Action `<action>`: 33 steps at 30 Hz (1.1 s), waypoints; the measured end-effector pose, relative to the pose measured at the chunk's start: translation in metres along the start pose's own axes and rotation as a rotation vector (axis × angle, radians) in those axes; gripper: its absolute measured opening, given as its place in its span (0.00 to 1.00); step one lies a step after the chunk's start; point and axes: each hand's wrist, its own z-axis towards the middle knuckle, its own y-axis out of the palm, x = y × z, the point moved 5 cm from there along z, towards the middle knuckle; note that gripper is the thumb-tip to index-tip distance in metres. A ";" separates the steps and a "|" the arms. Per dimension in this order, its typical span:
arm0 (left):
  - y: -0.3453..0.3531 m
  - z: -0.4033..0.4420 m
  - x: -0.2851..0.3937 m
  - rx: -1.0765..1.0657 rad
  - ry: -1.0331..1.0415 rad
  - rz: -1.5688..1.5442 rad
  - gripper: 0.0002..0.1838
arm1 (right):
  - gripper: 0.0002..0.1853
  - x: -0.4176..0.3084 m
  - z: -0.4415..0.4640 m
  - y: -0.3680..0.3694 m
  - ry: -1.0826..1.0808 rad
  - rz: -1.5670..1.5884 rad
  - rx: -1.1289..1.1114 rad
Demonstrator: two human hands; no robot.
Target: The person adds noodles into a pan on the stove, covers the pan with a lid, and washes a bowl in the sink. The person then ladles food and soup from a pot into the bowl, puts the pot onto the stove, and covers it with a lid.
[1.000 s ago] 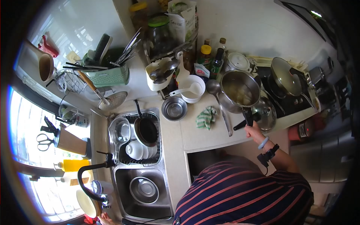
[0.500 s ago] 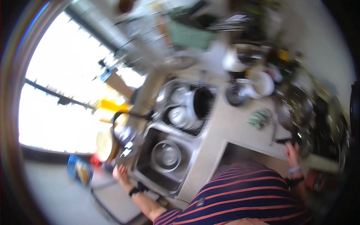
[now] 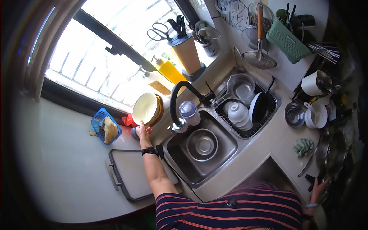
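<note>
My left hand (image 3: 143, 130) is at the lower rim of a cream bowl (image 3: 145, 109), which is tilted on its side by the window. The thumb lies against the rim and the fingers are curled. At the right edge, my right hand (image 3: 318, 190) has its fingers apart beside a black handle (image 3: 311, 183) near the metal pot (image 3: 332, 153). A striped green cloth (image 3: 303, 147) and a ladle lie close to the pot.
The sink (image 3: 184, 167) holds a metal basin (image 3: 202, 145). Bowls and a black pan (image 3: 259, 107) fill the dish rack beyond the black faucet (image 3: 174, 100). A blue basket (image 3: 106, 125) and a grey-edged board (image 3: 134, 173) lie left. A knife block (image 3: 185, 53) stands by the window.
The view has swung left toward the window and sharpened. My left hand has reached forward to the cream bowl. My right hand's fingers, earlier around the black handle, now show apart.
</note>
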 end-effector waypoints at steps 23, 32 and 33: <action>-0.031 -0.195 0.022 0.041 0.663 0.587 0.16 | 0.11 -0.702 0.016 0.056 -0.588 1.124 -1.319; 0.009 -0.216 -0.142 -0.451 -0.149 0.063 0.10 | 0.21 -0.817 0.030 0.122 -0.942 0.600 -0.638; 0.015 -0.222 -0.144 -0.460 -0.167 0.025 0.11 | 0.22 -0.825 0.030 0.128 -0.944 0.598 -0.623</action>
